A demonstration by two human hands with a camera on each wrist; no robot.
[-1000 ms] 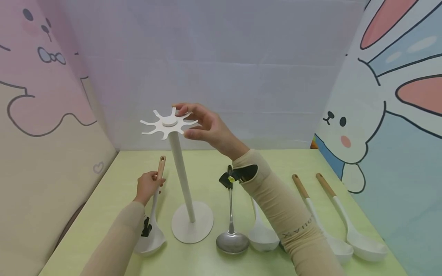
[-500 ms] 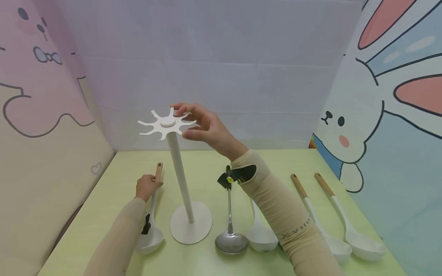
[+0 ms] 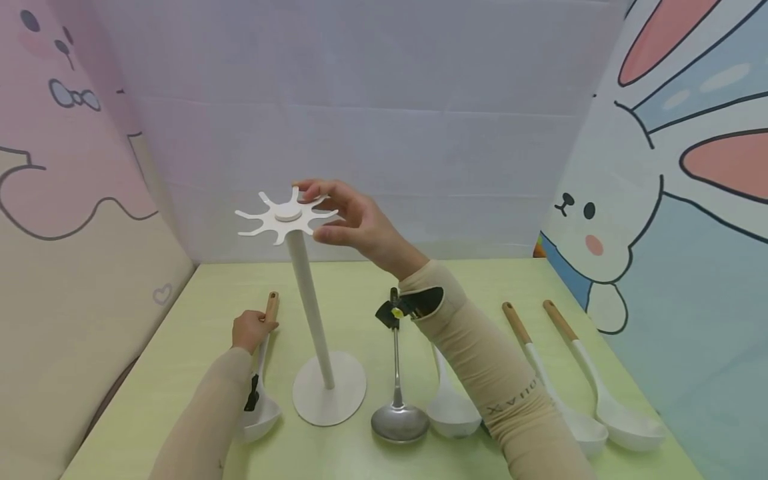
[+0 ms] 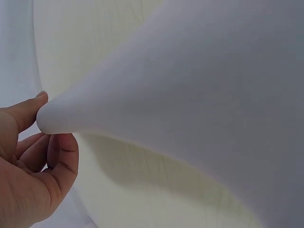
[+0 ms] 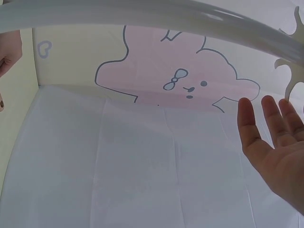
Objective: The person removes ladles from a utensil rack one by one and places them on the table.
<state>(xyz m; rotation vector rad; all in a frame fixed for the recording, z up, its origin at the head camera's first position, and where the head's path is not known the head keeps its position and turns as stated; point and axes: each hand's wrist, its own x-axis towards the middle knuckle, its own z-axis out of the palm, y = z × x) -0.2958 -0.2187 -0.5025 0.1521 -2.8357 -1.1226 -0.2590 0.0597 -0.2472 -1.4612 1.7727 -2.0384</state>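
My left hand (image 3: pixel 251 329) grips a white ladle (image 3: pixel 264 418) near its wooden handle (image 3: pixel 273 307); the bowl points toward me, low over the table left of the stand. Up close in the left wrist view, the ladle's smooth white surface (image 4: pixel 156 90) fills much of the picture, with thumb and curled fingers of the left hand (image 4: pixel 35 175) at its narrow end. A white utensil stand (image 3: pixel 309 300) with a spoked hook top stands upright. My right hand (image 3: pixel 366 223) holds the edge of that top, thumb and fingers on separate hooks (image 5: pixel 290 78).
Right of the stand's round base (image 3: pixel 330 403) lie a steel ladle (image 3: pixel 400 423) and a white ladle (image 3: pixel 454 417), partly behind my right sleeve. Two more wooden-handled white ladles (image 3: pixel 587 433) (image 3: pixel 633 427) lie farther right. Cartoon-printed walls (image 3: pixel 690 280) enclose the table's sides.
My left hand and the ladle's handle have come down lower and nearer to me. The right hand keeps its place on the stand's top. The head view has shifted slightly.
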